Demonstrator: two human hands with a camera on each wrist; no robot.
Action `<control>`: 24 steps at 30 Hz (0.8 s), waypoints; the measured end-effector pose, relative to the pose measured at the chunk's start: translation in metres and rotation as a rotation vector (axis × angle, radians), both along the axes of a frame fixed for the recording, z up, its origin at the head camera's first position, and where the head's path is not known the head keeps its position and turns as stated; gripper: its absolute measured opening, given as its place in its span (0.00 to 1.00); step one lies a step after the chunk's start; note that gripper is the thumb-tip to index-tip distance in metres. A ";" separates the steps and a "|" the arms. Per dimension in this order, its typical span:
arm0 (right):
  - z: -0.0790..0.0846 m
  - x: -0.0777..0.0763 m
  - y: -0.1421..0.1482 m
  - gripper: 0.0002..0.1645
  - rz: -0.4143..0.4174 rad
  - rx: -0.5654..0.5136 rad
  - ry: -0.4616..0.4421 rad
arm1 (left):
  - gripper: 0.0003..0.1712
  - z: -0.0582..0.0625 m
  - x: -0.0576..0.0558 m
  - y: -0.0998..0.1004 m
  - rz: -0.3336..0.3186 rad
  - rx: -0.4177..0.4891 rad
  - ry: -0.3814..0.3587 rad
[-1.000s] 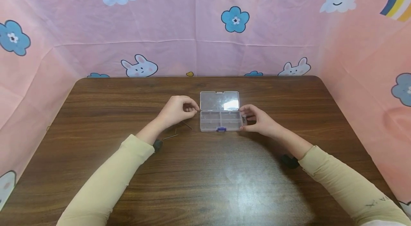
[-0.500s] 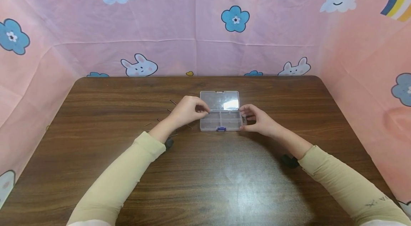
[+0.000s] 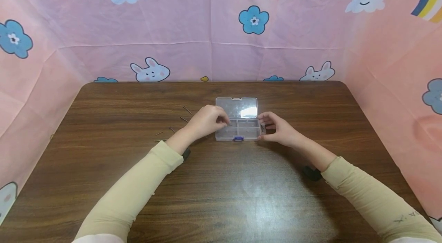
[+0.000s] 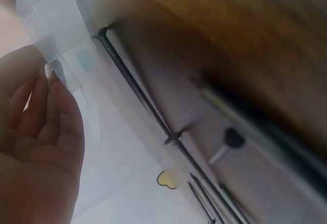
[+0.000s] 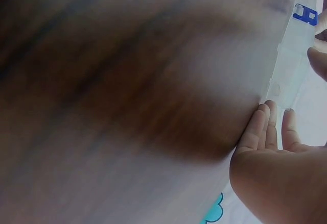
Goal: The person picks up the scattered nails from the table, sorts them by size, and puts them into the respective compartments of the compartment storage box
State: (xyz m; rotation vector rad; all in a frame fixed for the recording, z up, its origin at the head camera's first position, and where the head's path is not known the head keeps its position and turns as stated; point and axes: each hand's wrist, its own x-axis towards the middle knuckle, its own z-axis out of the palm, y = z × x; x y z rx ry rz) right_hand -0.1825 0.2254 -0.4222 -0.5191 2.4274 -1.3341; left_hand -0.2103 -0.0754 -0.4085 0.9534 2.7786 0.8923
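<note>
A clear plastic compartment box (image 3: 226, 135) with a blue latch (image 3: 238, 138) lies on the table, its see-through lid (image 3: 229, 105) tipped back. My left hand (image 3: 207, 119) reaches over the box's left compartments. Its thumb and forefinger pinch a small pale thing (image 4: 48, 71), mostly hidden by the fingertips. Around the box's right end my right hand (image 3: 277, 130) holds with the thumb on the near side and fingers on the far side. Several dark nails (image 3: 188, 110) lie scattered left of the box, some partly behind the left wrist; one long nail (image 4: 130, 78) shows close up.
The brown wood-grain table (image 3: 221, 189) reaches to a pink patterned cloth (image 3: 186, 24) that stands behind it and along both sides. A dark wrist device (image 3: 312, 173) hangs below the right wrist. In the left wrist view a black-headed piece (image 4: 234, 138) lies among the nails.
My left hand has moved right, from beside the box to over its left compartments, uncovering nails behind it. My right hand and the box have stayed put.
</note>
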 end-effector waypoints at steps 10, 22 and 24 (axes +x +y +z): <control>0.002 0.000 -0.001 0.38 0.003 0.001 0.002 | 0.08 0.000 0.000 0.001 0.015 -0.014 0.008; 0.001 0.001 -0.001 0.38 0.004 0.004 0.009 | 0.06 0.005 -0.001 -0.007 0.027 0.003 0.017; 0.001 0.001 -0.001 0.38 0.004 0.005 0.010 | 0.05 0.006 -0.002 -0.010 0.035 0.002 0.031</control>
